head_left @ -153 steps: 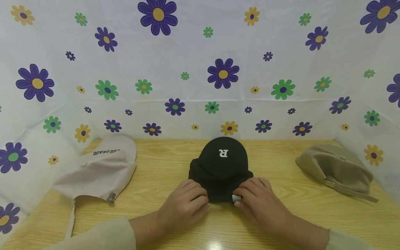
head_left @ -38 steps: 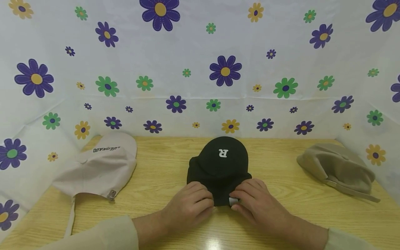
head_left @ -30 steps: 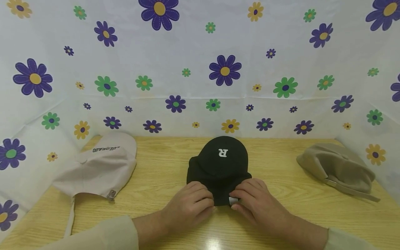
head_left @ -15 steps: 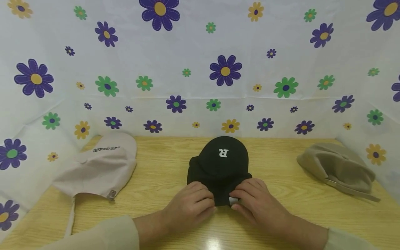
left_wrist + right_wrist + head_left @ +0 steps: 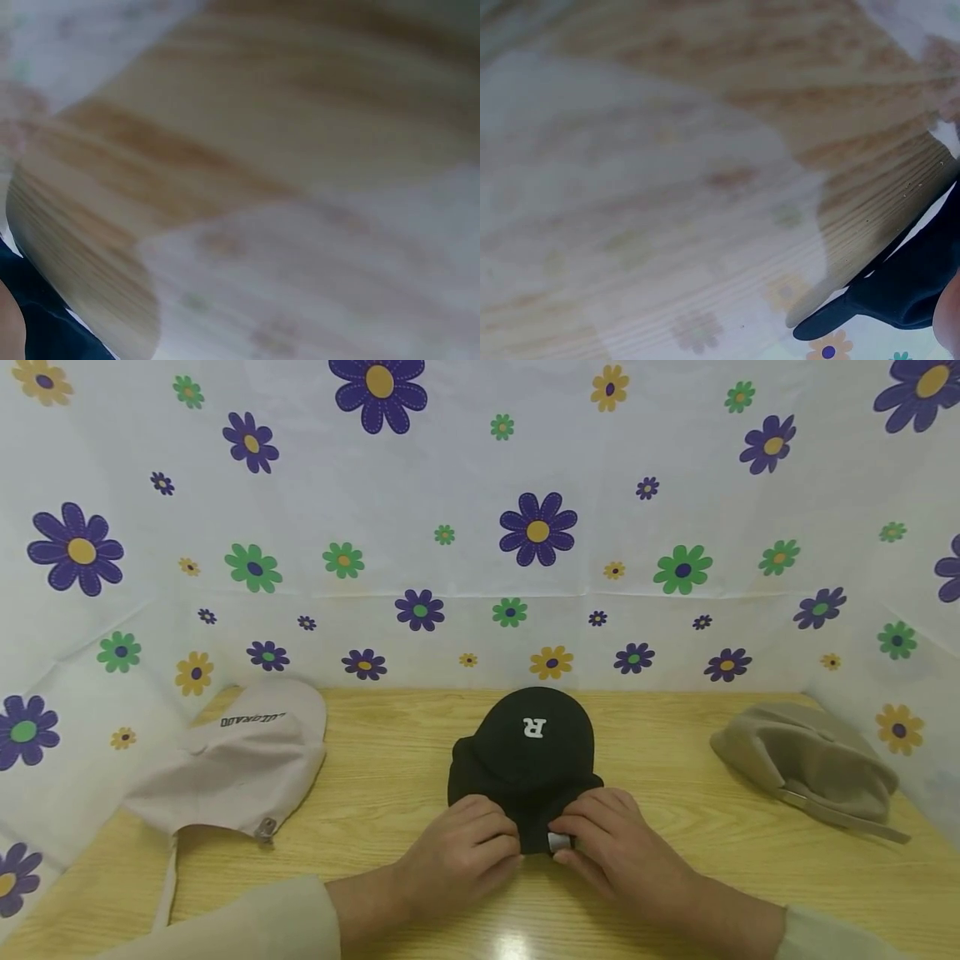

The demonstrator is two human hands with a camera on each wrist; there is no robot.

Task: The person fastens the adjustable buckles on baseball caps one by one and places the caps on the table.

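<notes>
A black baseball cap [image 5: 536, 760] with a white letter R lies in the middle of the table in the head view, brim pointing away. My left hand [image 5: 465, 852] grips the near left part of its back edge, fingers curled over the fabric. On the other side my right hand [image 5: 611, 843] pinches the back strap beside a silver buckle [image 5: 558, 842]. A short stretch of black strap shows between the hands; the rest is hidden under the fingers. Dark cap fabric [image 5: 45, 315] enters the left wrist view at lower left, and cap fabric [image 5: 915, 281] fills the right wrist view's lower right.
A pale pinkish cap [image 5: 240, 768] with dark lettering lies at left, its loose strap [image 5: 171, 877] hanging toward the near side. An olive-brown cap [image 5: 810, 768] is at right. Behind the wooden table [image 5: 390, 752] hangs a white flowered cloth [image 5: 450, 485].
Over five seconds my left hand has shifted right, toward my right hand, narrowing the visible strap between them. The cap's back edge has come slightly nearer. The other caps stay put.
</notes>
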